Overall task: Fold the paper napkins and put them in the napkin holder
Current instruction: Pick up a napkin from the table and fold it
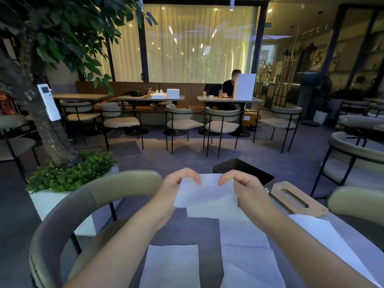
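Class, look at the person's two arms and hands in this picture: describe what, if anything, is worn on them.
Both forearms are bare right up to the bottom edge of the picture, with no sleeves showing. The left hand and the right hand have no gloves. No watch, bracelet or ring is visible on either wrist or on the fingers that show. The fingernails look short and unpainted, as far as can be seen.

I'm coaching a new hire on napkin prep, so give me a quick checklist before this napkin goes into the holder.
1. Both hands grip the napkin: ok, left hand and right hand pinch its top edge.
2. Napkin folded: ok, though how neatly cannot be told.
3. Napkin holder open on top: ok, dark box just behind the hands.
4. Room inside holder: cannot tell, interior hidden.
5. Wooden lid out of the way: ok, lying right of the holder.
6. More napkins waiting: ok, several unfolded on the table.
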A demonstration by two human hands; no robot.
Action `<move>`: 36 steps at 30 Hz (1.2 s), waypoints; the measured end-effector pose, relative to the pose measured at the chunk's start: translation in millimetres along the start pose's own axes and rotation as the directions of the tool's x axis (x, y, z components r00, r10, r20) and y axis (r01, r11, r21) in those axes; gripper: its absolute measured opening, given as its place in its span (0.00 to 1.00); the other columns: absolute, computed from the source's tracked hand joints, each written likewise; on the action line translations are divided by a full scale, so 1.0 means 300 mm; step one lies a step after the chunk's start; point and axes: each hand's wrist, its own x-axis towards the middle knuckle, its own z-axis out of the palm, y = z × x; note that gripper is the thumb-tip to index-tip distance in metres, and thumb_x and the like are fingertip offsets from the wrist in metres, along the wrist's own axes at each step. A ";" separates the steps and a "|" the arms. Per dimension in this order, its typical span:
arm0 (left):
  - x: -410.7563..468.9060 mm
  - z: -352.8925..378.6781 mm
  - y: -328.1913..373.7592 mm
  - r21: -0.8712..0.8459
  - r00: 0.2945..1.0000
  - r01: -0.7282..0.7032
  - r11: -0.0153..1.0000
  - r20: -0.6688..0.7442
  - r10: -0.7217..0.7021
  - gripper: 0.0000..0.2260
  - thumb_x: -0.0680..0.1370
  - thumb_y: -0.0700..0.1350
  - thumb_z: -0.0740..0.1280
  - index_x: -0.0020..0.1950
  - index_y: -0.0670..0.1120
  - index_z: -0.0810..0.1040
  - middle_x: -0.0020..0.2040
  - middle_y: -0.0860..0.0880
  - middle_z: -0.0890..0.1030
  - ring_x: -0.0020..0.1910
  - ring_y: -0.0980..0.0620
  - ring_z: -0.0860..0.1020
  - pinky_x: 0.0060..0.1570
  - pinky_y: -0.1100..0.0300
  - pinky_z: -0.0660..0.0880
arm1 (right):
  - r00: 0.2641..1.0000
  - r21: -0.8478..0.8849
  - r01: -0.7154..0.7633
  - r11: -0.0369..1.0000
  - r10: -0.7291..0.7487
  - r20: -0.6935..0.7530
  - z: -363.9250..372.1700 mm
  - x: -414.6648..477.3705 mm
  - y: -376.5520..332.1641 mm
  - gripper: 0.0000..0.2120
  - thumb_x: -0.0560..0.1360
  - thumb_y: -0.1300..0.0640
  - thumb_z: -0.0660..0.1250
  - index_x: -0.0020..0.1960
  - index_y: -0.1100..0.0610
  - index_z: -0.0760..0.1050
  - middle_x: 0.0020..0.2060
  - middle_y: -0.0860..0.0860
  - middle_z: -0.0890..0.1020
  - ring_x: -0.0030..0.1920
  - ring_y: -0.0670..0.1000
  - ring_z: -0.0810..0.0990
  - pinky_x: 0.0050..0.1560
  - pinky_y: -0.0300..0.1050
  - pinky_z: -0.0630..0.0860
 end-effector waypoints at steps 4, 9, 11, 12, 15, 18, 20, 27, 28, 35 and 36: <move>0.007 0.014 0.001 0.103 0.997 -0.034 0.994 -0.059 0.040 0.20 0.77 0.30 0.59 0.34 0.51 0.78 0.32 0.59 0.75 0.28 0.58 0.72 0.26 0.66 0.66 | 0.967 0.289 -0.238 0.927 0.199 0.160 -0.009 0.002 -0.030 0.09 0.68 0.52 0.68 0.43 0.57 0.79 0.41 0.54 0.80 0.42 0.53 0.80 0.40 0.46 0.77; 0.013 0.049 0.012 0.138 0.992 -0.058 0.989 -0.104 0.073 0.17 0.78 0.34 0.59 0.38 0.50 0.81 0.37 0.57 0.79 0.33 0.55 0.75 0.29 0.63 0.69 | 0.998 -0.068 0.040 0.997 -0.037 0.044 -0.020 -0.001 0.005 0.03 0.76 0.57 0.74 0.44 0.53 0.87 0.43 0.42 0.86 0.43 0.43 0.82 0.40 0.35 0.76; 0.021 0.060 0.018 0.095 0.992 -0.031 0.995 -0.116 0.042 0.14 0.78 0.41 0.60 0.43 0.52 0.84 0.43 0.56 0.83 0.38 0.55 0.79 0.34 0.63 0.73 | 0.996 -0.015 0.073 0.997 -0.074 -0.040 -0.037 0.001 0.011 0.04 0.76 0.60 0.74 0.45 0.53 0.87 0.45 0.43 0.88 0.44 0.43 0.83 0.42 0.35 0.78; 0.025 0.062 0.019 0.051 0.994 -0.010 0.999 -0.107 0.015 0.12 0.77 0.46 0.61 0.45 0.53 0.85 0.45 0.56 0.84 0.40 0.56 0.80 0.37 0.63 0.74 | 0.994 0.002 0.068 0.998 -0.067 -0.089 -0.045 0.003 0.008 0.05 0.76 0.60 0.74 0.44 0.52 0.87 0.44 0.43 0.88 0.43 0.43 0.83 0.41 0.37 0.78; 0.040 0.067 0.005 0.063 0.998 -0.024 0.998 -0.061 0.028 0.08 0.78 0.52 0.67 0.49 0.55 0.86 0.43 0.60 0.85 0.41 0.61 0.80 0.41 0.68 0.75 | 0.978 -0.025 0.017 1.000 -0.021 -0.207 -0.079 0.017 0.009 0.06 0.76 0.58 0.74 0.42 0.49 0.87 0.38 0.38 0.85 0.34 0.41 0.80 0.30 0.35 0.73; 0.069 0.090 -0.026 0.235 0.995 -0.093 0.968 -0.017 0.099 0.05 0.80 0.47 0.71 0.48 0.55 0.86 0.31 0.64 0.78 0.32 0.65 0.73 0.33 0.75 0.67 | 0.973 -0.041 0.007 0.999 -0.016 -0.229 -0.108 0.026 0.017 0.07 0.76 0.58 0.74 0.42 0.49 0.87 0.37 0.38 0.85 0.30 0.38 0.80 0.24 0.30 0.71; 0.101 0.115 -0.039 0.310 0.994 -0.108 0.945 0.000 0.113 0.06 0.80 0.43 0.71 0.48 0.53 0.86 0.28 0.65 0.77 0.29 0.64 0.71 0.30 0.74 0.64 | 0.973 -0.059 0.003 0.998 -0.016 -0.232 -0.126 0.034 0.015 0.06 0.76 0.58 0.74 0.43 0.50 0.87 0.39 0.39 0.86 0.34 0.39 0.81 0.27 0.33 0.74; 0.300 0.188 -0.010 0.427 0.981 -0.101 0.899 -0.108 0.162 0.06 0.80 0.41 0.69 0.48 0.49 0.85 0.50 0.58 0.84 0.50 0.62 0.79 0.43 0.73 0.71 | 0.930 -0.433 -0.076 0.898 -0.093 -0.355 -0.239 0.093 0.042 0.05 0.77 0.55 0.73 0.47 0.46 0.86 0.43 0.46 0.87 0.42 0.49 0.84 0.34 0.36 0.80; 0.332 0.200 -0.006 0.453 0.980 -0.094 0.887 -0.116 0.163 0.06 0.79 0.41 0.69 0.48 0.49 0.85 0.51 0.56 0.85 0.52 0.58 0.79 0.45 0.68 0.72 | 0.924 -0.482 -0.092 0.872 -0.106 -0.367 -0.255 0.106 0.047 0.06 0.77 0.55 0.73 0.45 0.45 0.85 0.44 0.45 0.87 0.42 0.47 0.84 0.32 0.32 0.78; 0.474 0.269 -0.039 0.684 0.992 -0.058 0.727 -0.039 0.116 0.07 0.79 0.46 0.67 0.48 0.54 0.85 0.54 0.55 0.85 0.62 0.48 0.77 0.63 0.47 0.74 | 0.905 -0.690 -0.221 0.690 -0.118 -0.408 -0.330 0.165 0.086 0.13 0.77 0.53 0.72 0.37 0.37 0.80 0.36 0.39 0.84 0.41 0.45 0.81 0.54 0.49 0.71; 0.485 0.277 -0.047 0.708 0.995 -0.055 0.704 -0.023 0.100 0.08 0.79 0.46 0.67 0.48 0.55 0.85 0.55 0.55 0.85 0.63 0.48 0.77 0.64 0.46 0.74 | 0.900 -0.707 -0.238 0.666 -0.122 -0.418 -0.338 0.166 0.094 0.15 0.76 0.53 0.71 0.34 0.37 0.78 0.33 0.38 0.83 0.40 0.43 0.80 0.53 0.49 0.64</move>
